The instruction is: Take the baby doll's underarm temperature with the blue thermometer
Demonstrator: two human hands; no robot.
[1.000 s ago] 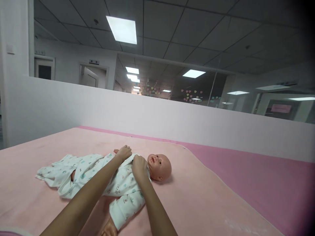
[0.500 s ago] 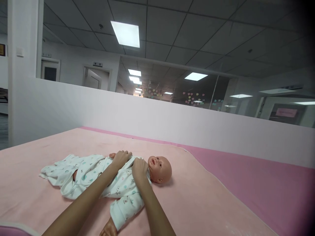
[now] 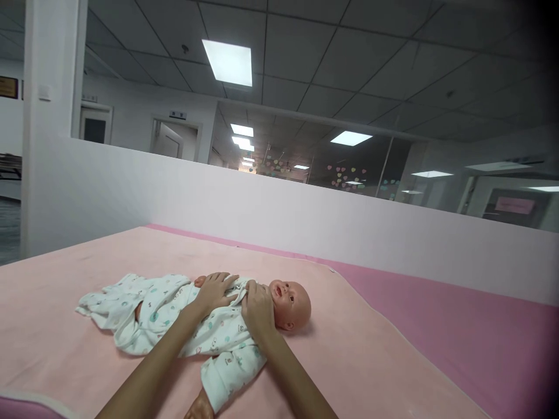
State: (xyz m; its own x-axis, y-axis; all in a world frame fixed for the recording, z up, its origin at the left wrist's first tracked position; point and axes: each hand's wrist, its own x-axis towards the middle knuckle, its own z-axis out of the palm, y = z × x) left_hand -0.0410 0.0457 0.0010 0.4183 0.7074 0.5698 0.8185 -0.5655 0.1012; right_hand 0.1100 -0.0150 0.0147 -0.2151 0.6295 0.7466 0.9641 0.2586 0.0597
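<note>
A baby doll (image 3: pixel 293 305) lies on its back on a pink sheet, its head to the right and its face turned up. It wears white printed clothing (image 3: pixel 168 302), with one sleeve stretched toward the near edge. On the doll's chest rests my left hand (image 3: pixel 217 290), its fingers spread over the cloth. Close beside the doll's chin, my right hand (image 3: pixel 258 305) has its fingers closed on the clothing near the collar. The doll's near hand (image 3: pixel 201 406) sticks out of the sleeve at the bottom.
The pale pink sheet (image 3: pixel 371 361) covers a darker pink surface (image 3: pixel 480 326) that shows on the right. Behind it runs a low white wall (image 3: pixel 262 203) with glass above. A doorway (image 3: pixel 174 139) stands beyond the glass.
The fingers of my left hand have spread farther apart on the chest. My right hand has shifted slightly toward the doll's chin. The whole view has moved a little.
</note>
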